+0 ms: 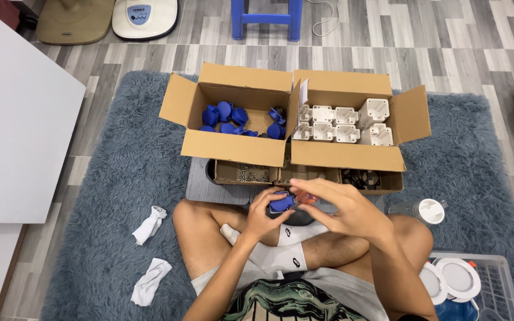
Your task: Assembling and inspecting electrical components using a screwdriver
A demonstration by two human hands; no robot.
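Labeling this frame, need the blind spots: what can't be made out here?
Head view only:
- Blue part: mostly covered by the left hand; full shape unclear.
- Small reddish piece: under the right hand; too small to identify.
- Small trays: overhung by the cardboard boxes; contents tiny.
- Grey basket: cut off by the frame edge.

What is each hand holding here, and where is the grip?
The left hand cups a blue part from below. The right hand pinches a small reddish item at the fingertips; its kind is unclear.
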